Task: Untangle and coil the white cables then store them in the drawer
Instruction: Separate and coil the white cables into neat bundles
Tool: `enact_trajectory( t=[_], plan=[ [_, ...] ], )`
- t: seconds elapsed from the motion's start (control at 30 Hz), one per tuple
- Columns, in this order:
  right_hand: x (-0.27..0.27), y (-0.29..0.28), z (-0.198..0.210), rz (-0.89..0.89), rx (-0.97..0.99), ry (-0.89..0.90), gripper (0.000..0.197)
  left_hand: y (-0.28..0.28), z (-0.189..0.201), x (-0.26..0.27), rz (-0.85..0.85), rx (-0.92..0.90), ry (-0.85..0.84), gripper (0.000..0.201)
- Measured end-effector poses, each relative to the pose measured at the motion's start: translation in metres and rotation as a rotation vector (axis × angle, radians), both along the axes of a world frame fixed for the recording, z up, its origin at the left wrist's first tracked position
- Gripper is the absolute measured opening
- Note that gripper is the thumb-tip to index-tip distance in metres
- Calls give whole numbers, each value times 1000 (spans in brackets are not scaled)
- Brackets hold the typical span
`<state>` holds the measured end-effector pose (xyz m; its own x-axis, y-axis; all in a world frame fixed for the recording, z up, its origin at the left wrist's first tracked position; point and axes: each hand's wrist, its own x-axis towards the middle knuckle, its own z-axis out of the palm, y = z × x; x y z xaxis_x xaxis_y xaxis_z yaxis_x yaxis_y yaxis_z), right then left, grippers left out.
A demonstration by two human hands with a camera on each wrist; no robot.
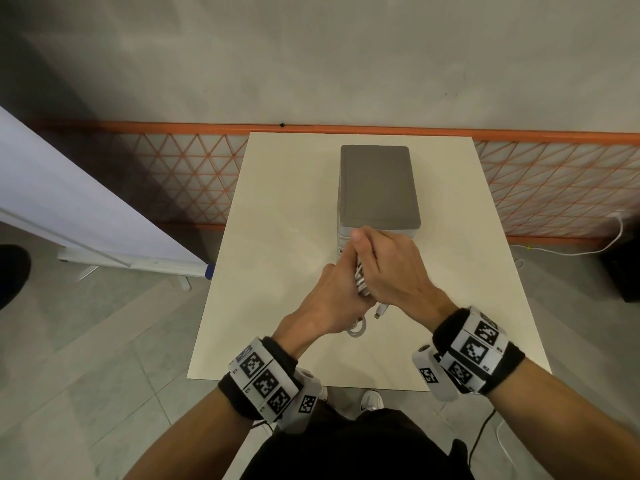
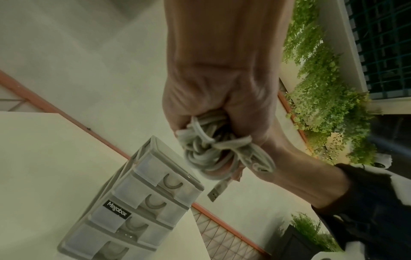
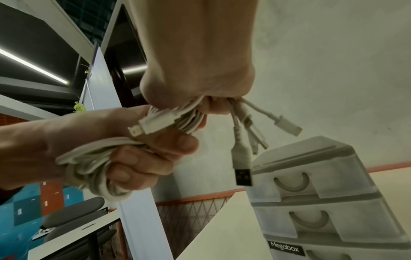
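A bundle of white cables (image 1: pixel 361 279) is held in the air above the table, just in front of the drawer unit (image 1: pixel 378 188). My left hand (image 1: pixel 333 295) grips the coiled loops (image 3: pixel 93 167), fingers curled round them. My right hand (image 1: pixel 384 258) clamps the other end, where several plugs (image 3: pixel 242 158) stick out below the fist. One USB plug (image 2: pixel 217 191) dangles from the tangled loops (image 2: pixel 213 151). The grey-topped unit has several translucent drawers (image 3: pixel 311 183), all pushed in, with a Megabox label (image 2: pixel 117 209).
The cream table (image 1: pixel 277 209) stands against a wall with an orange lattice base (image 1: pixel 554 188). A white board (image 1: pixel 69 209) leans at the left. A loose white cord (image 1: pixel 588 249) lies on the floor at the right. My shoes (image 1: pixel 371 400) show under the table's near edge.
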<state>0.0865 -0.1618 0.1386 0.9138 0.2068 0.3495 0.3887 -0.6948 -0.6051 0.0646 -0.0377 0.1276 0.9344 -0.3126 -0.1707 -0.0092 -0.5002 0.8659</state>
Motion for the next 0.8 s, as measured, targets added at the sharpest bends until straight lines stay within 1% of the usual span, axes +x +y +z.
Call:
enact_trajectory(
  t=[0.07, 0.13, 0.2, 0.27, 0.3, 0.37, 0.43, 0.57, 0.63, 0.67, 0.73, 0.8],
  plan=[
    [3, -1, 2, 19, 1, 40, 67, 2, 0, 1, 3, -53, 5, 61],
    [6, -5, 4, 60, 93, 128, 57, 9, 0, 3, 36, -153, 9, 50],
    [9, -12, 4, 94, 243, 280, 45, 19, 0, 9, 113, -274, 12, 37],
    [10, -19, 3, 155, 365, 457, 42, 28, 4, 14, 174, -351, 6, 25],
    [10, -21, 2, 199, 392, 507, 39, 32, 6, 15, 201, -371, -10, 22],
    [9, -24, 4, 249, 372, 522, 26, 36, 11, 18, 264, -409, -52, 20],
    [8, -24, 5, 237, 347, 538, 15, 38, 15, 19, 343, -444, -79, 19],
    [7, -18, -3, 127, 288, 593, 29, 39, 18, 20, 441, -490, -119, 17],
    [5, -14, -9, 70, 263, 563, 34, 37, 16, 20, 455, -497, -128, 15],
    [4, -10, -10, 48, 291, 543, 35, 38, 14, 19, 452, -485, -123, 15],
    [2, -2, -12, -7, 347, 487, 36, 38, 8, 18, 426, -432, -109, 12],
    [0, 6, -10, -52, 310, 421, 35, 35, 2, 16, 399, -383, -91, 13]
  ],
)
